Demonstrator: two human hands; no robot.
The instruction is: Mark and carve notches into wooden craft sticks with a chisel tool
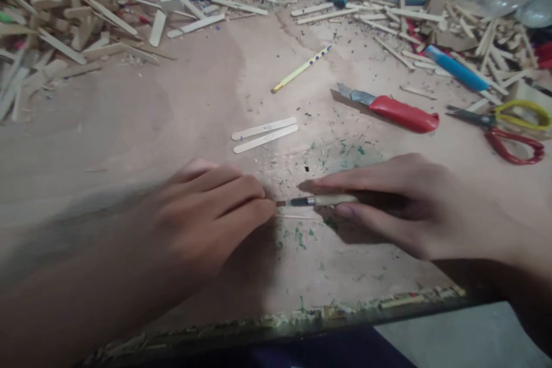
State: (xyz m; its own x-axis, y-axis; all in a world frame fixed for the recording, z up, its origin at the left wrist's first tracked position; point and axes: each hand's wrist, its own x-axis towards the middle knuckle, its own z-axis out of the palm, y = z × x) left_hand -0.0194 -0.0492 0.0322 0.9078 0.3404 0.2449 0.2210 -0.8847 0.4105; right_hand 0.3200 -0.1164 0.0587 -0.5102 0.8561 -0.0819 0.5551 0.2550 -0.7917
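Observation:
My right hand [401, 201] grips a slim tool with a pale handle [334, 200], a metal collar and a dark tip; whether it is a blade or a brush I cannot tell. The tip points left, at the fingers of my left hand [215, 207]. That hand is closed low over the table, and what it pinches is hidden. A brown sliver shows at its fingertips, and a thin pale strip [297, 217] lies just below the tool. Beyond the hands, two craft sticks [265, 133] with pencil marks lie side by side.
A red utility knife [403, 114], scissors [495, 123] and a yellow pencil [302, 69] lie on the wooden table [185, 98]. Piled craft sticks [77, 11] fill the back left, more scraps [466, 29] the back right, with a blue-handled tool [457, 68]. Green shavings are scattered near my hands.

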